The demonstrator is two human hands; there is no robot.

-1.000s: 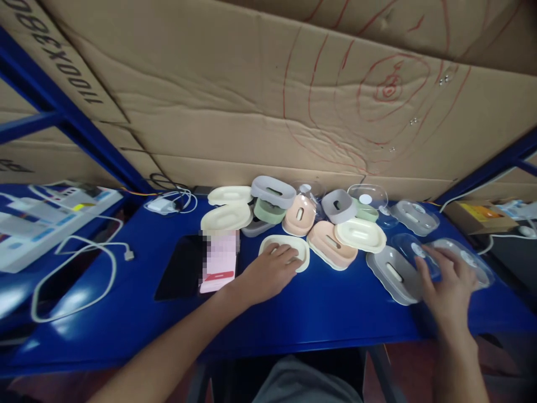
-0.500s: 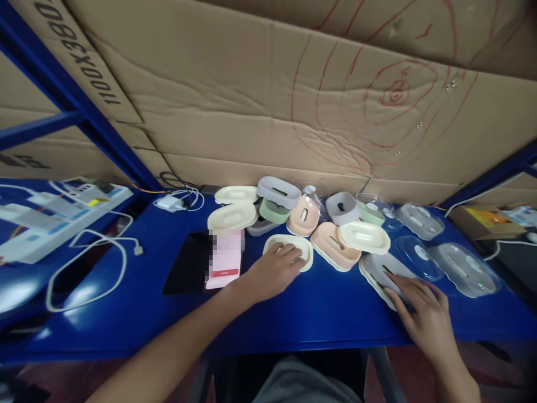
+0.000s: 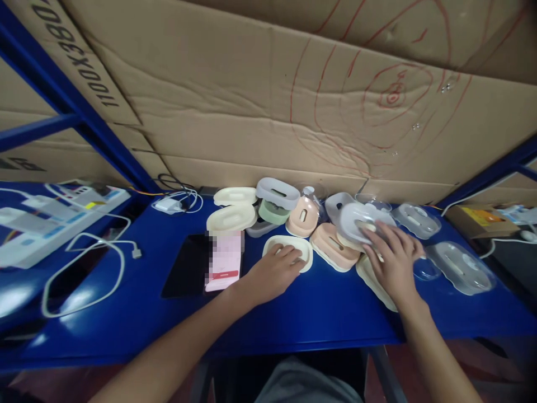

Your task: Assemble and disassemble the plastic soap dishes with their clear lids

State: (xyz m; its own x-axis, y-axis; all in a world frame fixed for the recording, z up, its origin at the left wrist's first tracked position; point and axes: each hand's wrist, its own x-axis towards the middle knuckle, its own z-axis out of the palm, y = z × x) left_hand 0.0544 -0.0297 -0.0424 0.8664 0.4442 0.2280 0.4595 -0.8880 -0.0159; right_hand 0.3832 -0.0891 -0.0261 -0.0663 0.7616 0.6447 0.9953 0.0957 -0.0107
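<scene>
My left hand (image 3: 279,267) lies over a cream oval dish (image 3: 307,258) on the table, fingers stretched across its hollow and slightly bent. My right hand (image 3: 394,260) grips a grey oval dish (image 3: 352,221) with a slot in its middle, held raised and tilted above the pile. Below that hand lies another cream dish (image 3: 375,284), partly covered by the hand. Close by, a peach dish (image 3: 331,246) with a slot rests between my hands, and part of a cream piece on it is hidden by the grey dish.
Several cream, green (image 3: 272,211) and grey dishes are piled at the back. Clear plastic lids (image 3: 461,268) lie at the right. A phone (image 3: 224,263) sits left of my left hand. Farther left are a power strip (image 3: 62,224) and white cables. Cardboard (image 3: 235,101) stands behind.
My right hand has lifted the grey dish off the cream one and carried it up and left over the pile. My left hand has stayed on its cream dish.
</scene>
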